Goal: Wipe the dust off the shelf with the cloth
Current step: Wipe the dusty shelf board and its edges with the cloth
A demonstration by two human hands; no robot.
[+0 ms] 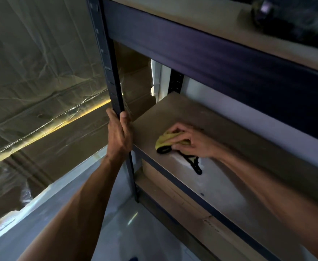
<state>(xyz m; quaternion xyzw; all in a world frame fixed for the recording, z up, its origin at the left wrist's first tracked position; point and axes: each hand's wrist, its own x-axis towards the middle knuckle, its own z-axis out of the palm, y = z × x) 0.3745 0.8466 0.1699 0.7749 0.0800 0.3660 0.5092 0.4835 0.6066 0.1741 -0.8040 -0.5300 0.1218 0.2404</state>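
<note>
Post (pixel 115 87): dark metal upright; left hand (pixel 119 132) wraps it, fingers curled round, bracing.
Cloth (pixel 165 141): yellow, black-edged, bunched on the shelf (pixel 165 112) near its front-left corner, tail trailing toward 5 o'clock.
Right hand (pixel 190 140): on the cloth, fingers and thumb curled over it, pressing down.
Shelf axis: runs 10 to 4 o'clock; most unwiped board likely lies toward 4 o'clock of the cloth.
Writing: none legible.
</note>
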